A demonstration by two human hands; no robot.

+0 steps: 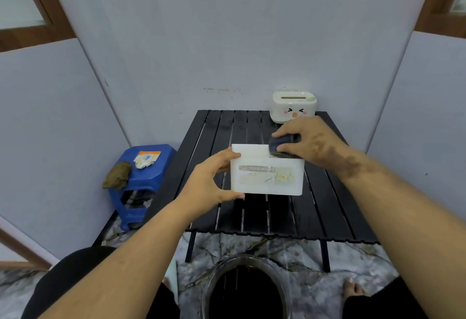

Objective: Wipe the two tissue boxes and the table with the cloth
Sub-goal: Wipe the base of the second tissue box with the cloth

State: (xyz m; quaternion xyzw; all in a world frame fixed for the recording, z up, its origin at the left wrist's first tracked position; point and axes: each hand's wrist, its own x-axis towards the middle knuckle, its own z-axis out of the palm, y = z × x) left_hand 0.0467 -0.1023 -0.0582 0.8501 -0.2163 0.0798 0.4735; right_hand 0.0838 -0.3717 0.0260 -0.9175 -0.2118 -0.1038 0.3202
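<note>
Cloth (283, 144) rides the far top edge of the white tissue box (267, 176), pinched in the right hand (306, 142). Left hand (213, 177) grips the box's left end above the tabletop (327, 207), long axis running left-right. Second box (293, 106) waits far right, nearer the right hand.

Box label (267, 175) blurred, partly unreadable

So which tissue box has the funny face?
Find the black table. At its far right corner, by the wall, sits a small rounded white box. Unlike the plain box held in the hands, it has squinting eyes, pink cheeks and an orange beak.
</note>
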